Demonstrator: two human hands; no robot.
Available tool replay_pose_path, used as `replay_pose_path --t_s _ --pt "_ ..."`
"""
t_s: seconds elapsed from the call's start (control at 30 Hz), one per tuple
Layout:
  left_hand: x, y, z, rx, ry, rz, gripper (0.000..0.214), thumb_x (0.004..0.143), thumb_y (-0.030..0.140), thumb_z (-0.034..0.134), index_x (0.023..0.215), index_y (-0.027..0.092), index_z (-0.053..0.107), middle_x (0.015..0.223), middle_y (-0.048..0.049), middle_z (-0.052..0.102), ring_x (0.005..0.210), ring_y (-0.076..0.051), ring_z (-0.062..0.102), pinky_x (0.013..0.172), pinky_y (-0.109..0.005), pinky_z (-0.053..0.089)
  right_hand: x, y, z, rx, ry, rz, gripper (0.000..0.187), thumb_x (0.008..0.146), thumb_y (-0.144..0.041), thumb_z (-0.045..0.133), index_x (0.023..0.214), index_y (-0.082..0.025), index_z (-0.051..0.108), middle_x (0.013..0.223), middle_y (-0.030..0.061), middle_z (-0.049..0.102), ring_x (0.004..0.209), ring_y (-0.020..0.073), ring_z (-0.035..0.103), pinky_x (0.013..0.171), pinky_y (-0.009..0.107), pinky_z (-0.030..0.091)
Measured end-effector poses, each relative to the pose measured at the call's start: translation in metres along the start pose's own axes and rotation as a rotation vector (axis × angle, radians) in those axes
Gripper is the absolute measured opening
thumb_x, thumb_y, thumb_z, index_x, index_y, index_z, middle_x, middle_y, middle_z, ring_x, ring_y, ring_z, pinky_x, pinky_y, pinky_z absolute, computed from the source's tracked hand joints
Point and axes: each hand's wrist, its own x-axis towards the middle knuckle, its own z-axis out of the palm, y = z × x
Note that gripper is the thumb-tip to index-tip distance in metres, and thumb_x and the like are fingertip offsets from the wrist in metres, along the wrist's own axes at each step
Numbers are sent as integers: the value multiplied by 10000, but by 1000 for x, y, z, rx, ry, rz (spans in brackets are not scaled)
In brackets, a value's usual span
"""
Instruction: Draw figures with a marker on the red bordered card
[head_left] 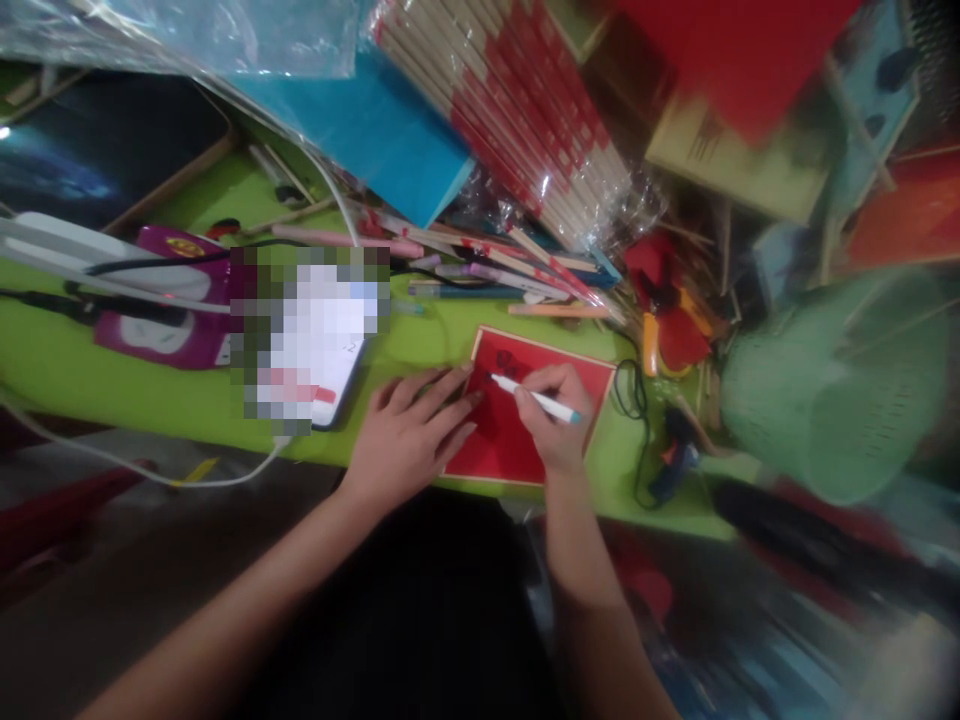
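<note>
A red card (517, 450) lies on the green table (135, 380) near its front edge. My left hand (409, 435) rests flat on the card's left edge, fingers stretched out and pressing it down. My right hand (551, 420) is closed around a white pen with a teal end (536, 398). The pen's tip touches the upper part of the card, where a dark drawing (508, 362) shows.
A phone (315, 340) lies left of the card with a white cable (150, 470). A purple box (169, 300) sits further left. Loose pens and sticks (487, 275), a wrapped bundle of sticks (525, 110), a blue sheet (382, 130), a glue gun (675, 460) and a green basket (825, 380) crowd the table.
</note>
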Motion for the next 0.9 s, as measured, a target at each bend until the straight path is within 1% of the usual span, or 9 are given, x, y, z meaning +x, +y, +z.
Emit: replay_pose_path --t_s 0.17,0.4,0.5,0.6,0.77,0.9 --pt "0 0 0 1 16 7 255 1041 322 638 1257 283 768 1515 -32 673 1249 -302 658 971 -471 469 2 -3 1 16 17 -26 123 888 -228 755 881 -248 634 808 -20 711 709 152 672 649 295 557" --pt "0 -1 1 1 14 11 265 1041 329 641 1272 289 764 1521 -33 668 1254 -307 653 970 -471 468 5 -7 2 -24 36 -29 119 890 -249 749 869 -243 631 800 -15 719 699 151 675 629 293 556" --pt "0 -1 0 -1 19 10 267 1039 314 640 1274 291 763 1517 -37 671 1254 -306 652 966 -472 469 5 -6 2 -31 36 -11 122 890 -252 749 874 -243 628 808 -13 719 711 155 674 641 301 557" --pt "1 0 0 24 20 20 249 1043 320 635 1246 262 768 1508 -40 679 1235 -309 656 949 -474 473 4 -4 2 -32 37 -8 122 888 -260 751 874 -245 630 808 -10 711 710 158 668 640 305 556" --pt "2 0 -2 46 25 31 248 1058 327 613 1241 253 763 1504 -30 681 1223 -304 659 943 -470 476 1 0 1 9 33 6 129 893 -258 746 877 -250 618 803 -14 697 704 157 658 649 312 557" --pt "2 1 -2 45 36 40 241 1051 322 626 1229 240 768 1482 -32 699 1212 -303 663 936 -466 478 1 2 1 36 24 7 136 892 -250 751 876 -251 615 794 -20 685 702 155 648 647 307 550"
